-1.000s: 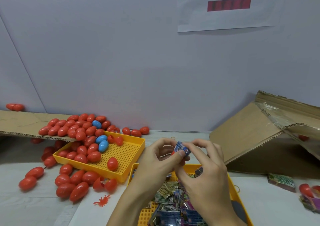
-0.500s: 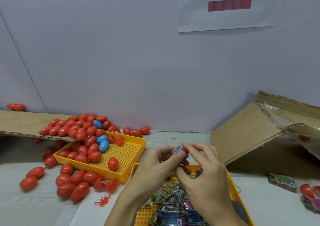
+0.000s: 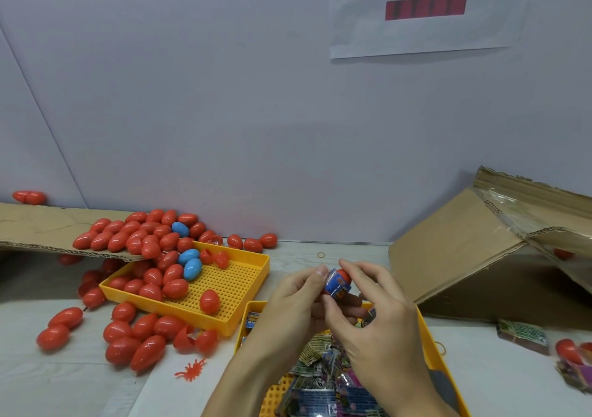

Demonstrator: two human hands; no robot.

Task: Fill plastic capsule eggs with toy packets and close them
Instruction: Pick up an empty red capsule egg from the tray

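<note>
Both hands meet above the near yellow tray [image 3: 429, 349], which holds a heap of toy packets [image 3: 323, 381]. The left hand [image 3: 288, 304] and right hand [image 3: 378, 317] each keep a narrow grip, fingertips pinching the same red capsule egg [image 3: 343, 276], with a blue toy packet [image 3: 334, 286] wrapped against it at its opening; whether the packet is fully inside cannot be told. The egg is held in the air, just above the far rim of that tray.

To the left, a second yellow perforated tray [image 3: 237, 282] carries red eggs and two blue eggs [image 3: 190, 264]. More red eggs [image 3: 134, 237] are piled on a cardboard sheet [image 3: 35, 227] that overlaps the tray's far left corner, and others lie loose on the tabletop [image 3: 64, 381] beside it. A small red toy creature [image 3: 192, 370] lies on the tabletop near the left forearm. At the right stands an opened cardboard box [image 3: 464, 243], tilted, with a green packet [image 3: 520, 335] before it. A paper sign [image 3: 426, 13] hangs on the wall
</note>
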